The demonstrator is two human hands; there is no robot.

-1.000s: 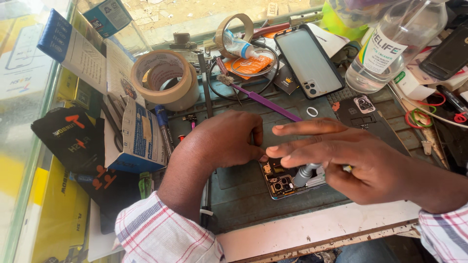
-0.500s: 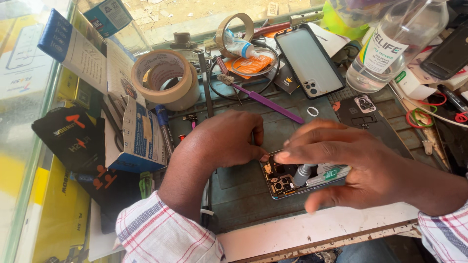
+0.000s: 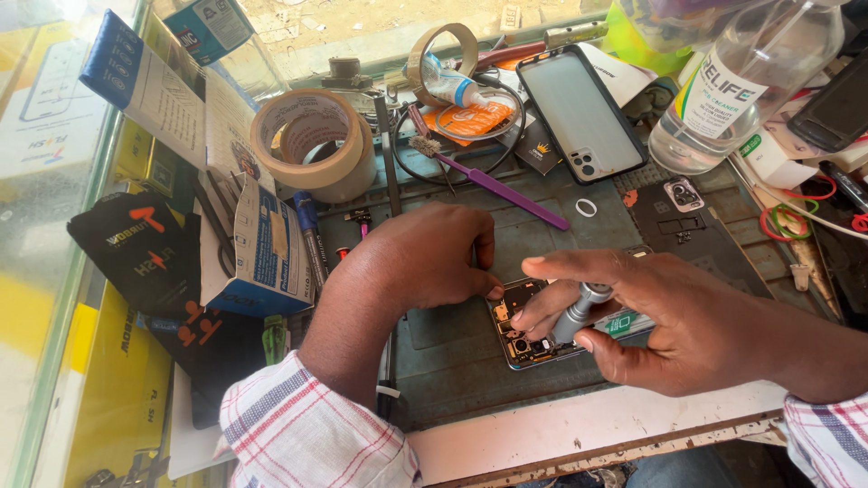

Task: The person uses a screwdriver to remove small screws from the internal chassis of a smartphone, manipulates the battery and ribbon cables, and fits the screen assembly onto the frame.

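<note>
Person, two bare hands: left hand point(image 3: 420, 262) and right hand point(image 3: 674, 321), no gloves, rings or watch visible. Both forearms bare to the rolled or short cuffs. Sleeves point(image 3: 312, 434) of a checked shirt, white ground crossed with red and dark blue-grey lines, showing at both lower corners.

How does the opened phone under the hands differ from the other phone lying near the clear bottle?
The opened phone has no back cover, so its inner parts and camera modules show; the other phone is closed, with a smooth grey back. The opened phone is mostly hidden by the left hand and the right hand, which holds a screwdriver; the other phone lies untouched. Both lie flat on the work mat.
</note>
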